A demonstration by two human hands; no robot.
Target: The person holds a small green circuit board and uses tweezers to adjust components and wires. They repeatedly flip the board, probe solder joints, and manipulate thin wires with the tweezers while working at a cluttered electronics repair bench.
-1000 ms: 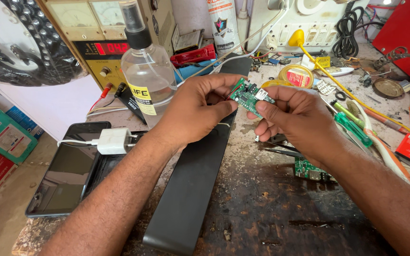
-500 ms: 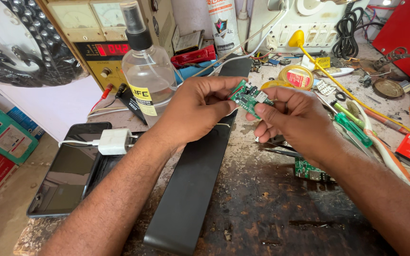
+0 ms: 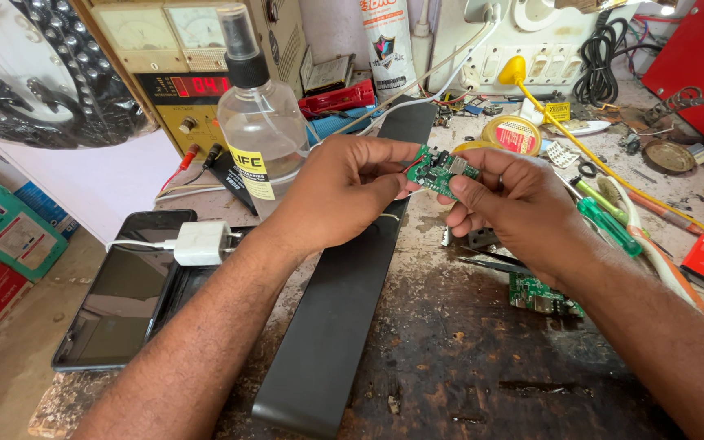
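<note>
Pinching small green circuit board (image 3: 442, 171) between both hands: left hand (image 3: 344, 191), right hand (image 3: 515, 204), above black bar (image 3: 344, 310).

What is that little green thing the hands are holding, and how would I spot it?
Find the long black bar lying down the middle of the workbench. Above its far end, the left hand and right hand meet and pinch a small green circuit board. Another green board lies flat on the bench; this one is lifted between fingertips.
</note>
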